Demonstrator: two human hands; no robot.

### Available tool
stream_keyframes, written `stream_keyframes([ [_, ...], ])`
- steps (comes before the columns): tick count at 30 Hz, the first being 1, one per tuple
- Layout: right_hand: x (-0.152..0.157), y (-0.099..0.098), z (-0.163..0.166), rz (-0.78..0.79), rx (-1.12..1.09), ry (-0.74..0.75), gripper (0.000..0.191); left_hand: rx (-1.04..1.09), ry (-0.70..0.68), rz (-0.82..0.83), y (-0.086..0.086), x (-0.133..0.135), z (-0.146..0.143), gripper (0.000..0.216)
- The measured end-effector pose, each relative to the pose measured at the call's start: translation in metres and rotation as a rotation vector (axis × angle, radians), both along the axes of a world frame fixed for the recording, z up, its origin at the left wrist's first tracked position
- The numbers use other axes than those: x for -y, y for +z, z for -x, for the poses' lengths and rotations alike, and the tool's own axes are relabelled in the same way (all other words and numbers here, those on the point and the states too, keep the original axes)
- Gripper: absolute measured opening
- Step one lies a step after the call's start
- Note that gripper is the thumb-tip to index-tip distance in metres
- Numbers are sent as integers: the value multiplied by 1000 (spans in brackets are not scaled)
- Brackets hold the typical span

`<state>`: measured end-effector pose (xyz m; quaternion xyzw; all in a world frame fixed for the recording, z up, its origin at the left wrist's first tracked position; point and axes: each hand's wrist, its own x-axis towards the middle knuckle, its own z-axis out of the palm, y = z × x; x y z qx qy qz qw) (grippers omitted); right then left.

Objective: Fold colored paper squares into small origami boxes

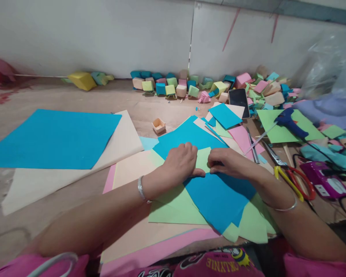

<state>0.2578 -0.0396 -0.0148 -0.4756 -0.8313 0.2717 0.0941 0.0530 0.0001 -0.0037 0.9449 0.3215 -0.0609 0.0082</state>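
My left hand (pixel 181 161) and my right hand (pixel 229 162) meet over a small light green paper square (pixel 203 157), fingers curled and pinching its edges. The square lies on a blue sheet (pixel 219 196) atop a stack of green, peach and pink sheets (pixel 161 231). Each wrist wears a silver bangle.
A large blue sheet (pixel 54 140) on a cream sheet lies to the left. A small peach paper box (pixel 158 125), a row of folded paper cubes (pixel 167 86), a phone (pixel 238 100), a blue glue gun (pixel 290 122), scissors (pixel 291 179) and paper scraps crowd the right.
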Motion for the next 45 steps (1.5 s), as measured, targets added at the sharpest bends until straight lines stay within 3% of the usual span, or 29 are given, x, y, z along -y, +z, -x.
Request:
stream_keyframes([
  [5, 6, 17, -16, 48, 116, -65, 11, -7, 14, 21, 2, 1, -1, 69],
  [8, 9, 21, -8, 23, -11, -29, 14, 4, 6, 11, -2, 0, -1, 70],
  [10, 9, 18, 1, -18, -114, -34, 13, 6, 0, -7, -4, -1, 0, 71],
  [16, 5, 4, 6, 6, -90, 0, 12, -10, 43, 28, 0, -3, -6, 66],
  [21, 5, 6, 3, 36, -57, -21, 13, -37, 180, 56, 6, 3, -21, 68],
  [24, 5, 7, 3, 46, -54, -15, 13, -24, 146, 25, 5, 5, -18, 69],
  [30, 5, 3, 2, 68, -105, -3, 14, 14, -26, -40, -6, -1, 7, 74],
  [35, 5, 4, 1, 52, -115, 3, 15, 82, -134, 26, -10, -11, 36, 72],
  [40, 5, 5, 1, 75, -126, 5, 14, 225, -93, 131, -13, -18, 70, 70],
  [45, 6, 6, 2, 61, -116, 10, 12, 161, -17, 201, -4, -20, 99, 69],
])
